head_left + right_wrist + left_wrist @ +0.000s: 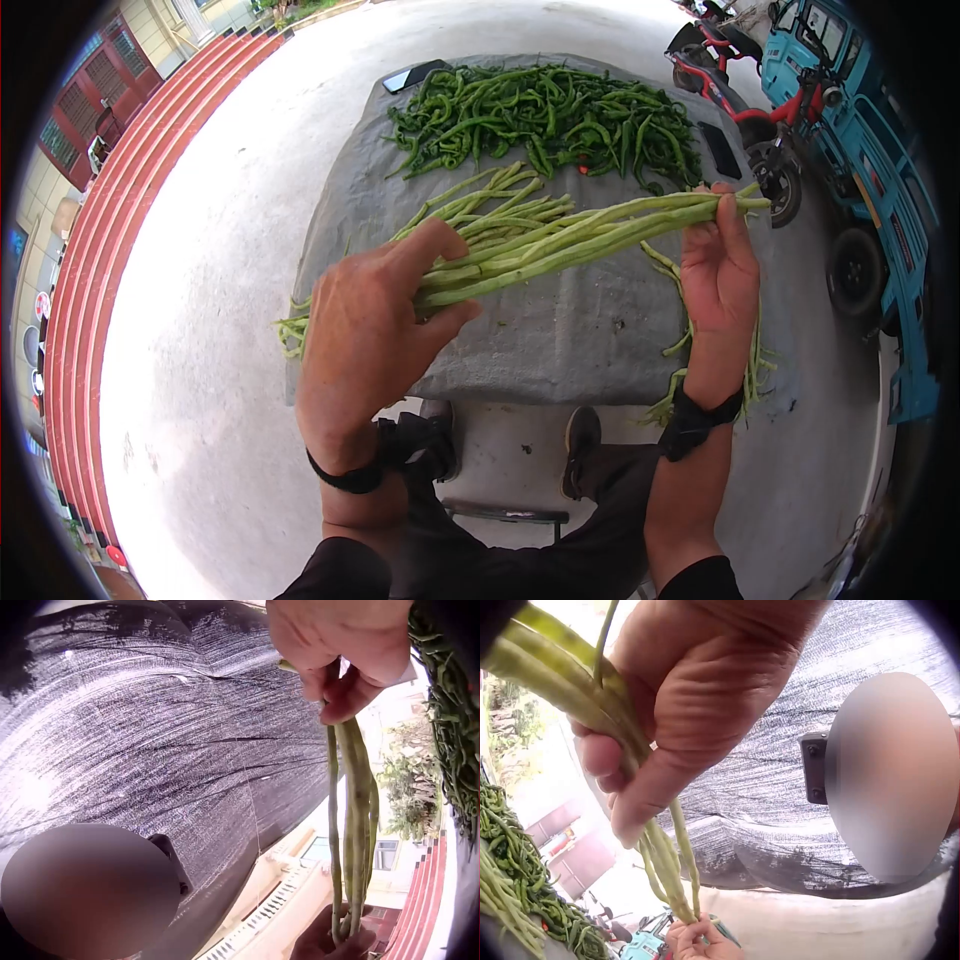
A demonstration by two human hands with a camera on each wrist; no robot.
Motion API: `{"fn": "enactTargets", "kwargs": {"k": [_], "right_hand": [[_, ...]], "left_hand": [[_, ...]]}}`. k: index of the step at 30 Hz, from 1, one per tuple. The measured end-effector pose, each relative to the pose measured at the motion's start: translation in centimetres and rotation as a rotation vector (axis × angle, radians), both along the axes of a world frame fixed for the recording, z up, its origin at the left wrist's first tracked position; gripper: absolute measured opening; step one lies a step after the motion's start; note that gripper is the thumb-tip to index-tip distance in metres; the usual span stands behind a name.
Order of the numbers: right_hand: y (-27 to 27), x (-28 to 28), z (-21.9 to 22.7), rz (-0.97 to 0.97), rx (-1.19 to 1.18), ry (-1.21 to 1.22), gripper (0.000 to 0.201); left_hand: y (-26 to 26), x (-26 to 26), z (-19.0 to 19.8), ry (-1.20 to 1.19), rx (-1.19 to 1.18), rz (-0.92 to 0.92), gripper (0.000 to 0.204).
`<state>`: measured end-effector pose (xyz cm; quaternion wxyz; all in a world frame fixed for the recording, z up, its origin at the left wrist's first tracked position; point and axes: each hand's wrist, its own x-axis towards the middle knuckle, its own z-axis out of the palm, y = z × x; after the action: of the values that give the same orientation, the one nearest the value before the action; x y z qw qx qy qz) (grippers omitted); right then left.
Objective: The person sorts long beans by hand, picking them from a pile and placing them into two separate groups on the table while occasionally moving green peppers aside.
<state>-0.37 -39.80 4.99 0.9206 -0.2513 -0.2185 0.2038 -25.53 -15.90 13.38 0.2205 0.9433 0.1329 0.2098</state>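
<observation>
A bundle of long green beans (590,233) is stretched between both hands above the grey cloth. The left hand (365,325) holds its left part, with fingers behind and thumb in front; in the left wrist view the left hand (697,690) has its thumb and fingers round the beans (664,859). The right hand (722,265) pinches the other end between thumb and fingers, and the right wrist view shows the right hand (341,652) gripping the tops of the beans (356,802). More long beans (490,215) lie on the cloth behind the bundle.
Green peppers (540,115) are heaped at the back of the grey cloth (560,350), with a phone (718,150) to their right and another dark device (415,76) at back left. Loose beans (665,400) hang at the right edge. A blue vehicle (880,170) stands at right.
</observation>
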Motion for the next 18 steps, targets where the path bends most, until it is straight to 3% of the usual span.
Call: {"fn": "enactTargets", "kwargs": {"k": [5,10,18], "right_hand": [[4.5,-1.5,-2.1,0.088,0.017,0.128,0.018],[8.1,-3.2,-4.2,0.162,-0.087,0.195,0.019],[11.0,-4.1,-4.3,0.137,-0.104,0.189,0.017]], "left_hand": [[0.4,-2.3,1.8,-0.034,0.024,0.211,0.036],[3.4,-3.6,1.1,-0.004,0.176,0.323,0.033],[6.5,-7.1,0.4,0.003,0.192,0.431,0.027]]}}
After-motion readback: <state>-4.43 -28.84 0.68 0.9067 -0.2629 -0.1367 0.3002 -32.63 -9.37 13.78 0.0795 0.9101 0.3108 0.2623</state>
